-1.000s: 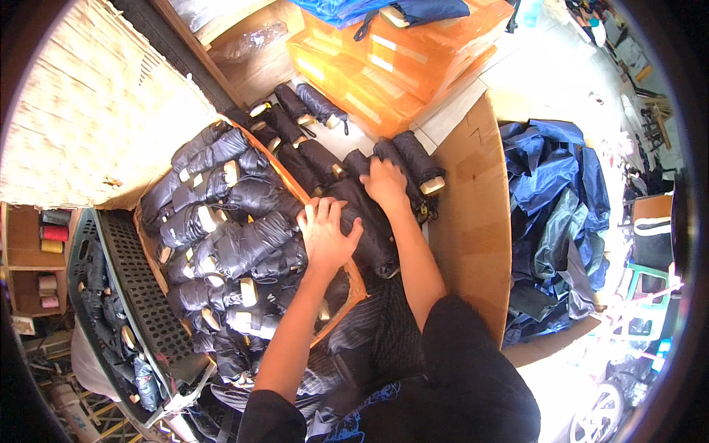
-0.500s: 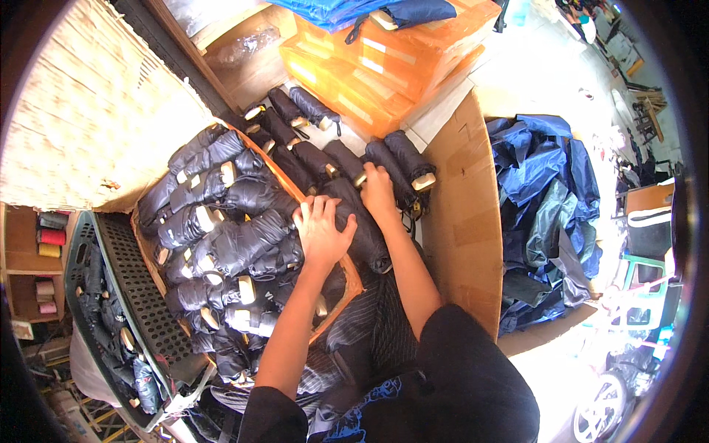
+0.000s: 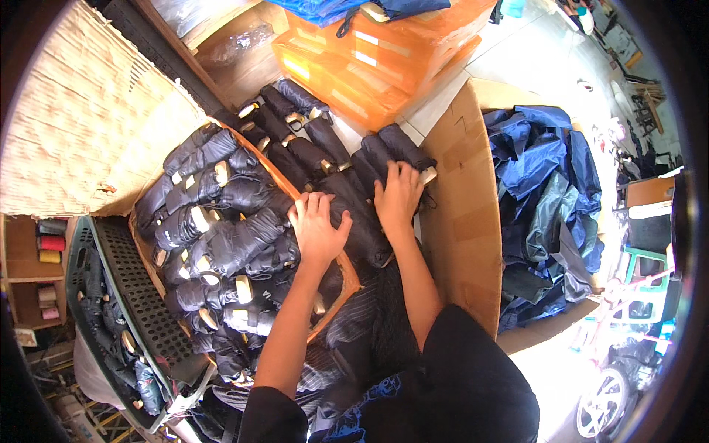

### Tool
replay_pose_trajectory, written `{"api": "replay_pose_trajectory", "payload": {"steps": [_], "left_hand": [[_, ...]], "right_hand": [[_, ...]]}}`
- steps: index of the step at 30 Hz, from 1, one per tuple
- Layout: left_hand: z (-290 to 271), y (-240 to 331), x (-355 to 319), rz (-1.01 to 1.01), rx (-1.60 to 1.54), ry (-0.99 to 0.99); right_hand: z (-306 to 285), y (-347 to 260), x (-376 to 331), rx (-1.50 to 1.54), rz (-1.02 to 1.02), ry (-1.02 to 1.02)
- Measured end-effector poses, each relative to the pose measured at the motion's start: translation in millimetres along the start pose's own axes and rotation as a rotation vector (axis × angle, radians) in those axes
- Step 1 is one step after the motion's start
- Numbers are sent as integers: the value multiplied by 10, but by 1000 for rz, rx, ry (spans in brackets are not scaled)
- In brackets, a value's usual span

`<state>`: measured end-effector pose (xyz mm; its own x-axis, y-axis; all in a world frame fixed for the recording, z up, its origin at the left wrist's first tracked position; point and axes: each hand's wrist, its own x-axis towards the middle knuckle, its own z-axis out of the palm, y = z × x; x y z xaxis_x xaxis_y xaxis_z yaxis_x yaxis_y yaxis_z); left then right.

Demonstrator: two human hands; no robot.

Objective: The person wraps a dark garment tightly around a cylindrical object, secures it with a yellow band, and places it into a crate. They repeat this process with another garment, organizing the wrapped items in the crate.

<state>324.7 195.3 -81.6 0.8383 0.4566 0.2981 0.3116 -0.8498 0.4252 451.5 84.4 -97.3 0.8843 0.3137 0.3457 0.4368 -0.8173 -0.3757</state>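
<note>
Several folded dark umbrellas (image 3: 221,236) with pale handle ends lie packed in rows inside a cardboard box (image 3: 346,280). More of them lie in a row (image 3: 310,148) beyond the box wall. My left hand (image 3: 317,229) rests flat, fingers spread, on a dark folded umbrella (image 3: 362,221) at the box edge. My right hand (image 3: 399,193) presses on the same bundle a little farther away, fingers spread, near a pale handle end (image 3: 427,176). Neither hand is closed around anything.
Orange cartons (image 3: 384,52) stand at the far side. A tall cardboard flap (image 3: 465,199) rises to the right, with a heap of blue fabric (image 3: 546,199) behind it. A dark plastic crate (image 3: 118,295) holding more umbrellas sits at left, under a woven mat (image 3: 81,118).
Both hands have slid slightly along the umbrella bundle; the right hand sits a little closer to the left. The view has shifted a bit.
</note>
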Motion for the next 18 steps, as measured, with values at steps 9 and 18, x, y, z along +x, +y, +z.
{"api": "replay_pose_trajectory", "payload": {"steps": [9,18], "left_hand": [[-9,48,41,8,22,-12],[13,2,7,10,19,-2]], "right_hand": [[284,-9,339,-118,167,-308],[542,-203,795,-91,31,-390]]}}
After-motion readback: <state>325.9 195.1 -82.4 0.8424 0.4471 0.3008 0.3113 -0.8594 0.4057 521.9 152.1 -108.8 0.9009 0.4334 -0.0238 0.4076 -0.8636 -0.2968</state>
